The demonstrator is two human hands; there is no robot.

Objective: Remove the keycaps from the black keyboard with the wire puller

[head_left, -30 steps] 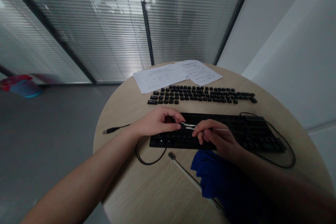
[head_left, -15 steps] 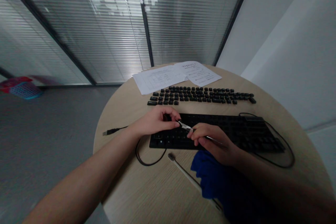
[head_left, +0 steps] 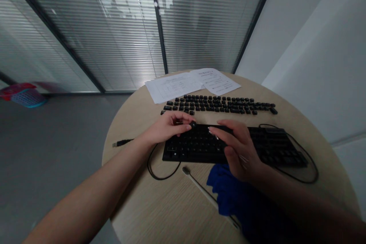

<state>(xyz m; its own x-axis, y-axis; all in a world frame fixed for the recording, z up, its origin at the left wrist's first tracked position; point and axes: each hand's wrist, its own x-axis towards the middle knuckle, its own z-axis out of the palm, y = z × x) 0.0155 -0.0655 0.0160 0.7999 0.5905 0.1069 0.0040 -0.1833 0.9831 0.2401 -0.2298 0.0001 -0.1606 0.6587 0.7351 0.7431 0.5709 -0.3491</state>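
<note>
My left hand [head_left: 167, 127] is closed, pinching a small black keycap [head_left: 193, 124] between thumb and fingertips, just over the upper left of the black keyboard [head_left: 197, 148]. To its right, my right hand [head_left: 241, 146] hovers above the keyboard with its fingers loosened around slim metal tweezers [head_left: 213, 132]. Only the silver tip shows clearly; the rest is mostly hidden by the hand and blurred. Several loose black keycaps [head_left: 210, 103] lie in rows behind the keyboard.
Papers [head_left: 177, 85] lie at the back of the round table [head_left: 154, 206]. In front of the keyboard are a toothbrush [head_left: 200, 187] and a blue cloth [head_left: 228, 192]. The keyboard cable [head_left: 162, 179] loops at both sides, its USB plug [head_left: 121, 143] at left. A basket [head_left: 27, 95] stands on the floor.
My right hand has drawn the tweezers away from the keycap, and its fingers have loosened. My left hand has moved slightly up with the keycap in its fingers.
</note>
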